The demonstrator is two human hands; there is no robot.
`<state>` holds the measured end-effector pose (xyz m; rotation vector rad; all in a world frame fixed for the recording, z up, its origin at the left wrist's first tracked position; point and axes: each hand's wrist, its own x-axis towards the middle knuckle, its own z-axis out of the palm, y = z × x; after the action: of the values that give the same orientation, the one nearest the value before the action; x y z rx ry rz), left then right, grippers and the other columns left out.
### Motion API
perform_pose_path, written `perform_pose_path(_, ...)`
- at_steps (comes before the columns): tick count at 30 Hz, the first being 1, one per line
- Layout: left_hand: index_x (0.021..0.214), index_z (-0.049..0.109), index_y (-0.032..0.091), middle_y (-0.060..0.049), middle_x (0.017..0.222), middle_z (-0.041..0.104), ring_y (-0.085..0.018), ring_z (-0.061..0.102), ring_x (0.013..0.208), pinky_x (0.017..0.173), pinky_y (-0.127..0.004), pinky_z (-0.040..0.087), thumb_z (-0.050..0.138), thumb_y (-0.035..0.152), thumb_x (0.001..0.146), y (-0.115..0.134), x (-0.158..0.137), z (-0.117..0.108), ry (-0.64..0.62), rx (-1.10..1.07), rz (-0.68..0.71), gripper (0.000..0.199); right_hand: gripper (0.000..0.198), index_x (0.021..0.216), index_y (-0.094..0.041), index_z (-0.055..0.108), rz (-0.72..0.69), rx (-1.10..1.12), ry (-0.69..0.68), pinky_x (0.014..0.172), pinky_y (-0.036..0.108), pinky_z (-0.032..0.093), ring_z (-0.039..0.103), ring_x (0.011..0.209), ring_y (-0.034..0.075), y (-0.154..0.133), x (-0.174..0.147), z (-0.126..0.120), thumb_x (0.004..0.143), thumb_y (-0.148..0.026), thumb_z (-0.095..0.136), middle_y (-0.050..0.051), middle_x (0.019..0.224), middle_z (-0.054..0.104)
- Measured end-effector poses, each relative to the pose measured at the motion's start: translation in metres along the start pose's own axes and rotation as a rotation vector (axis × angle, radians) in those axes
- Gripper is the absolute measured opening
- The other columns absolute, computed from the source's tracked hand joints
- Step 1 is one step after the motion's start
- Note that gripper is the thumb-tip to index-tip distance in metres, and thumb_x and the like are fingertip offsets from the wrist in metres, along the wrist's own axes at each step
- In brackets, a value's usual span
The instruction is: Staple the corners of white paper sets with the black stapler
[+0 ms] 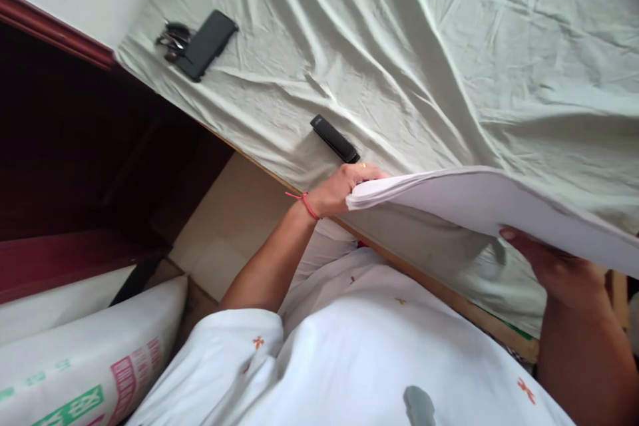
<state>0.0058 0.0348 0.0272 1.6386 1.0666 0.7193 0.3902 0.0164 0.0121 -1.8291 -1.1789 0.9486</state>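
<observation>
A stack of white paper sheets (449, 196) is held up between my two hands, bowed along its length. My left hand (349, 186), with a red string on the wrist, grips the stack's left end; some fingers are hidden behind it. On the right, my right hand (559, 266) holds the near face with the thumb in front and the other fingers mostly out of sight. Just beyond my left hand, a black stapler (335, 138) lies on the pale green bedsheet (279, 93), apart from the paper.
A black phone or wallet-like case (208, 44) lies at the far left of the sheet, beside a bunch of keys (174, 38). The wooden bed edge (439, 303) runs close to my body. White printed sacks (100, 346) stand at lower left, near a dark red piece of furniture (64, 259).
</observation>
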Motion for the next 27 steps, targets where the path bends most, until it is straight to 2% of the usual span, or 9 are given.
perform_pose_path(4, 0.093, 0.076, 0.018, -0.005, 0.09, 0.073, -0.021, 0.067, 0.089, 0.083, -0.031, 0.053, 0.074, 0.035, 0.082, -0.01, 0.0, 0.011, 0.019, -0.026, -0.026, 0.02, 0.043, 0.081, -0.024, 0.077, -0.065, 0.016, -0.029, 0.101, 0.049, 0.055, 0.068, 0.093, 0.023, 0.003, -0.002, 0.005, 0.046, -0.04, 0.096, 0.005, 0.093, 0.075)
perform_pose_path(7, 0.083, 0.072, 0.016, -0.003, 0.082, 0.071, -0.02, 0.065, 0.083, 0.077, -0.03, 0.053, 0.068, 0.04, 0.086, -0.018, 0.0, 0.018, 0.082, -0.06, -0.144, 0.024, 0.04, 0.087, -0.022, 0.076, -0.161, 0.012, -0.016, 0.103, 0.048, 0.053, 0.067, 0.097, 0.023, -0.004, -0.004, 0.013, 0.053, -0.035, 0.093, 0.006, 0.094, 0.074)
perform_pose_path(9, 0.076, 0.068, 0.016, -0.001, 0.074, 0.068, -0.018, 0.063, 0.077, 0.07, -0.028, 0.051, 0.066, 0.046, 0.088, -0.023, 0.0, 0.02, 0.112, -0.074, -0.225, 0.032, 0.038, 0.089, -0.021, 0.075, -0.159, 0.077, -0.028, 0.109, 0.048, 0.049, 0.067, 0.101, 0.022, -0.011, -0.005, 0.019, 0.057, -0.033, 0.092, 0.006, 0.099, 0.073)
perform_pose_path(11, 0.075, 0.065, 0.015, 0.0, 0.071, 0.064, -0.017, 0.061, 0.072, 0.064, -0.027, 0.049, 0.065, 0.052, 0.087, -0.027, -0.002, 0.019, 0.143, -0.116, -0.267, 0.039, 0.038, 0.089, -0.02, 0.075, -0.102, 0.182, -0.023, 0.11, 0.048, 0.049, 0.067, 0.104, 0.022, -0.018, -0.006, 0.024, 0.056, -0.031, 0.093, 0.006, 0.103, 0.073)
perform_pose_path(14, 0.078, 0.066, 0.015, 0.0, 0.073, 0.065, -0.015, 0.062, 0.071, 0.063, -0.025, 0.048, 0.069, 0.053, 0.083, -0.028, -0.006, 0.017, 0.181, -0.189, -0.312, 0.038, 0.045, 0.091, -0.02, 0.076, 0.058, 0.304, -0.001, 0.101, 0.044, 0.056, 0.067, 0.104, 0.021, -0.023, -0.009, 0.029, 0.051, -0.028, 0.095, 0.006, 0.105, 0.074)
perform_pose_path(17, 0.089, 0.069, 0.014, -0.001, 0.077, 0.069, -0.013, 0.063, 0.069, 0.062, -0.023, 0.05, 0.076, 0.044, 0.076, -0.028, -0.012, 0.014, 0.242, -0.249, -0.377, 0.034, 0.049, 0.09, -0.019, 0.077, 0.215, 0.34, 0.033, 0.088, 0.035, 0.061, 0.069, 0.095, 0.019, -0.02, -0.011, 0.031, 0.046, -0.027, 0.097, 0.006, 0.103, 0.076)
perform_pose_path(21, 0.099, 0.069, 0.014, 0.0, 0.075, 0.07, -0.011, 0.062, 0.061, 0.058, -0.023, 0.052, 0.074, 0.032, 0.076, -0.03, -0.021, 0.012, 0.349, -0.25, -0.444, 0.03, 0.05, 0.088, -0.019, 0.078, 0.32, 0.351, 0.038, 0.075, 0.027, 0.063, 0.07, 0.088, 0.017, -0.015, -0.015, 0.035, 0.043, -0.029, 0.098, 0.006, 0.1, 0.077)
perform_pose_path(24, 0.095, 0.07, 0.015, 0.0, 0.071, 0.07, -0.011, 0.062, 0.058, 0.058, -0.023, 0.052, 0.069, 0.028, 0.082, -0.023, -0.027, 0.012, 0.463, -0.131, -0.418, 0.019, 0.05, 0.087, -0.019, 0.079, 0.363, 0.353, 0.036, 0.073, 0.027, 0.064, 0.071, 0.086, 0.018, -0.017, -0.017, 0.039, 0.042, -0.03, 0.098, 0.006, 0.102, 0.078)
perform_pose_path(27, 0.093, 0.072, 0.018, -0.001, 0.074, 0.073, -0.01, 0.061, 0.057, 0.057, -0.023, 0.05, 0.067, 0.032, 0.089, 0.004, -0.034, 0.005, 0.661, 0.019, -0.271, 0.015, 0.052, 0.089, -0.018, 0.079, 0.367, 0.358, 0.049, 0.074, 0.027, 0.064, 0.071, 0.088, 0.019, -0.021, -0.018, 0.043, 0.042, -0.028, 0.099, 0.007, 0.104, 0.078)
